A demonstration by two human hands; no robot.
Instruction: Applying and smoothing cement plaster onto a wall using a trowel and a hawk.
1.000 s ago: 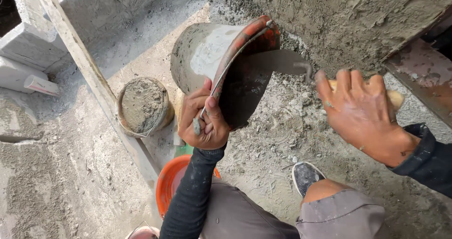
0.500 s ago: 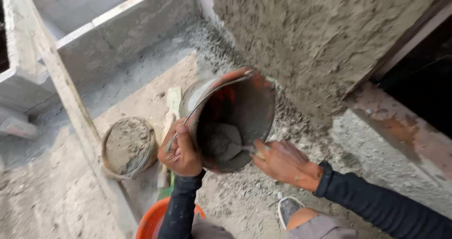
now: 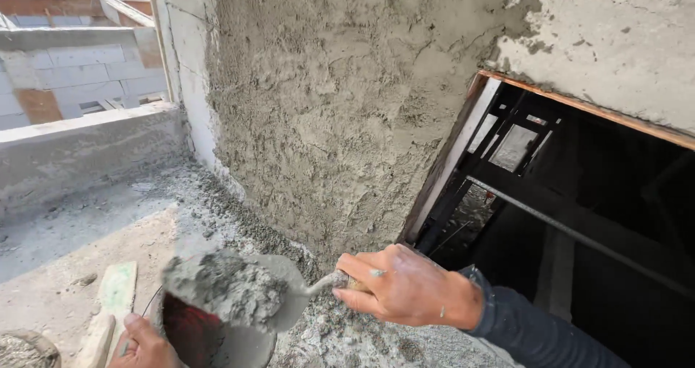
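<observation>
Head view, only one I'm getting: right hand [image 3: 405, 288] is closing fully around the handle of a trowel [image 3: 275, 295], fingers wrapped tight, handle mostly hidden inside the fist. Trowel blade is carrying a heap of wet grey mortar [image 3: 221, 285], sitting just above the mouth of a bucket [image 3: 210, 332] with a red inner wall. Left hand [image 3: 141, 343] is showing only partly at the bottom edge, thumb lying on the bucket rim, gripping it as far as I'm seeing; rest of the hand is cut off by the frame.

Straight ahead I'm looking at a wall [image 3: 340, 114] coated in rough grey plaster, coarse and unsmoothed. Right of it a dark opening [image 3: 594, 216] is edged with a wooden frame, dark bars crossing inside. Floor [image 3: 79, 266] is covered in dust and mortar crumbs, thickest along the wall foot. A pale green-tinted board [image 3: 116, 292] is lying flat near the bucket. Low block parapet [image 3: 87, 147] is running along the left.

I'm seeing no packages, labels or signs
</observation>
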